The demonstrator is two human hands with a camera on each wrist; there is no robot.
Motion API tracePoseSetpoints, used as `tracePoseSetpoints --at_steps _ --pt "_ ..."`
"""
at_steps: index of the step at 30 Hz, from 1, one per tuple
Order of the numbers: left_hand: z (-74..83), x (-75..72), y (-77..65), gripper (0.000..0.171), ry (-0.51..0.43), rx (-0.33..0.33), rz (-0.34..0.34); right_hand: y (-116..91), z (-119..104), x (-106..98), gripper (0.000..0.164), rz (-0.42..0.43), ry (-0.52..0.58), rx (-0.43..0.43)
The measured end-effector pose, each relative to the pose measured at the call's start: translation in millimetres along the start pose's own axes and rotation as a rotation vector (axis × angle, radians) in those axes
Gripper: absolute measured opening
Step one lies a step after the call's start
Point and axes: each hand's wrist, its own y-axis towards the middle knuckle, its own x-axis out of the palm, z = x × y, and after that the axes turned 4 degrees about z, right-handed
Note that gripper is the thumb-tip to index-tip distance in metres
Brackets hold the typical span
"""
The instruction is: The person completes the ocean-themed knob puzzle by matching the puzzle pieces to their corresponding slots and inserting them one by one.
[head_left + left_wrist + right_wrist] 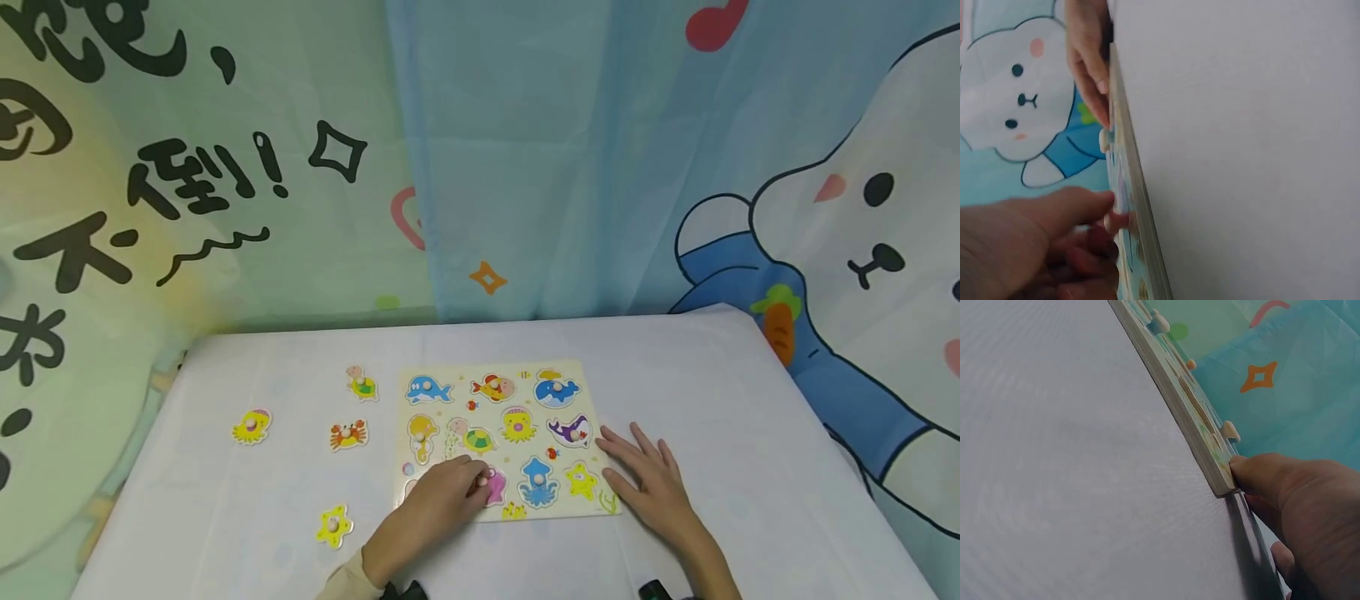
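Pink and glossy, the pink piece (497, 487) is lying by the puzzle board's (570, 509) near edge; we're seeing the left hand (445, 497) pinching its knob (1112, 223). We're guessing light, stiff, probably wooden, slick-faced, so we're favouring the knob. Right hand (648, 479) is resting at the board's right side, fingers spread. Farther off, we're noting a loose turtle piece (363, 386).
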Motion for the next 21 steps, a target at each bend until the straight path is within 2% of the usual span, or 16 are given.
tracePoseSetpoints --at_steps 3,6,11,14,17,19,21 --pt "-6.4 -3.4 0.4 0.016 -0.122 -0.035 -0.042 -1 1 0 0.041 0.007 0.000 -0.009" --pt "-15.5 -14.1 1.7 0.029 -0.202 -0.066 -0.047 -2 1 -1 0.041 0.015 0.001 -0.013" --pt "-42.2 -44.8 5.5 0.036 -0.223 -0.135 0.036 -2 0 0 0.041 0.009 -0.003 -0.001" --pt "-67.1 -64.1 11.7 0.035 -0.188 -0.148 0.109 -2 1 1 0.041 0.001 -0.003 0.000" --pt "-97.2 -81.9 19.9 0.029 -0.086 -0.168 0.207 -2 1 1 0.041 0.001 -0.001 -0.005" --pt "-116.3 -92.2 25.1 0.022 -0.014 -0.204 0.267 -2 2 0 0.041 0.001 0.001 -0.008" --pt "-131.2 -100.4 29.2 0.017 0.028 -0.266 0.259 -2 2 0 0.041 0.000 0.002 -0.007"
